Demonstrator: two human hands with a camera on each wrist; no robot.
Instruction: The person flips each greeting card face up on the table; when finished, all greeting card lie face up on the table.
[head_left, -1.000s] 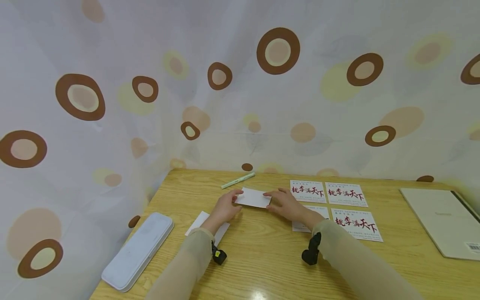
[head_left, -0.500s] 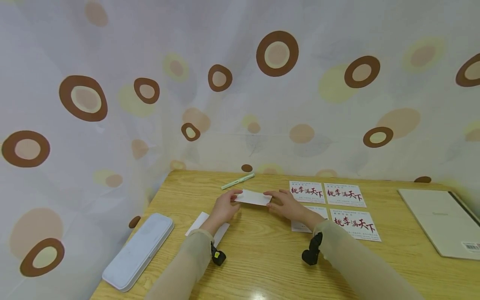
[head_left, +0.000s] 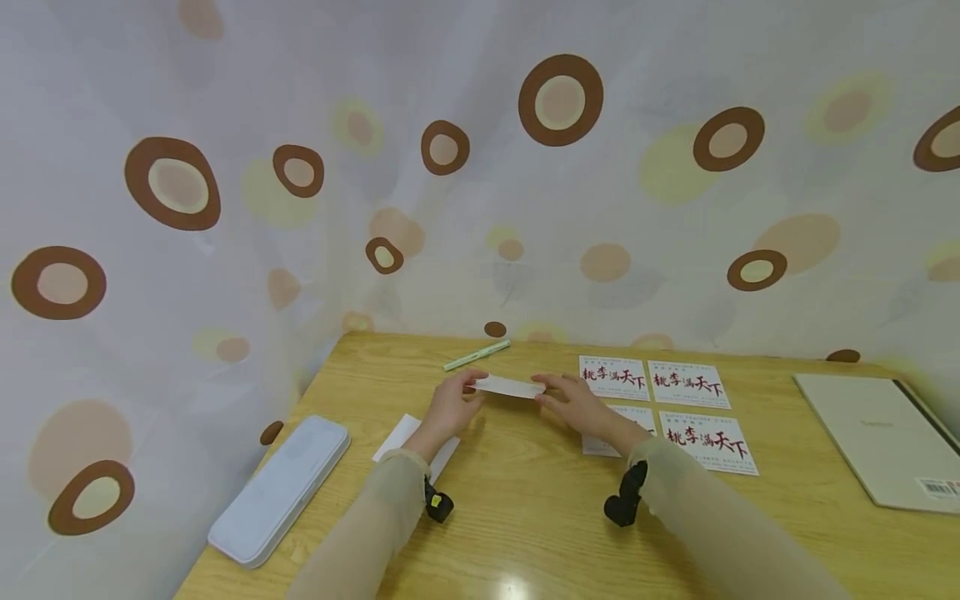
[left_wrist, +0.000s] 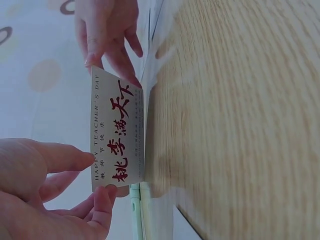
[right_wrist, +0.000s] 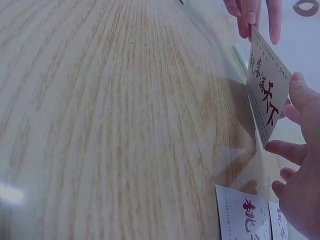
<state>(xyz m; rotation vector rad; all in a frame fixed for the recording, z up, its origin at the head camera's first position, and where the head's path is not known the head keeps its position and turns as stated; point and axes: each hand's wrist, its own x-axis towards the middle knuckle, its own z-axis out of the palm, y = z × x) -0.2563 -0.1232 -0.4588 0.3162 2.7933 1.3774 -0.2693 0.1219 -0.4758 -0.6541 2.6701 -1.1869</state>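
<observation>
Both hands hold one small white greeting card (head_left: pixel 510 387) above the table. The left hand (head_left: pixel 452 406) pinches its left end between thumb and fingers; the right hand (head_left: pixel 573 404) pinches the opposite end. From the head the card looks like a narrow, tilted white strip. In the left wrist view, its face shows red brush characters and the words "HAPPY TEACHER'S DAY". The same print appears on the card (right_wrist: pixel 268 87) in the right wrist view. Beneath the left wrist lies white paper or card (head_left: pixel 396 437), partly covered by the arm.
Several matching cards (head_left: pixel 688 385) lie in two rows at right, one partly under the right arm. A light green pen (head_left: pixel 477 356) lies behind the hands. A pale blue pencil case (head_left: pixel 281 492) is at left, a cream notebook (head_left: pixel 881 437) far right. A patterned curtain (head_left: pixel 615 208) hangs behind.
The held card has tilted: its broad blank face showed from the head before, and now only a thin strip does. Both hands keep their grip in nearly the same place.
</observation>
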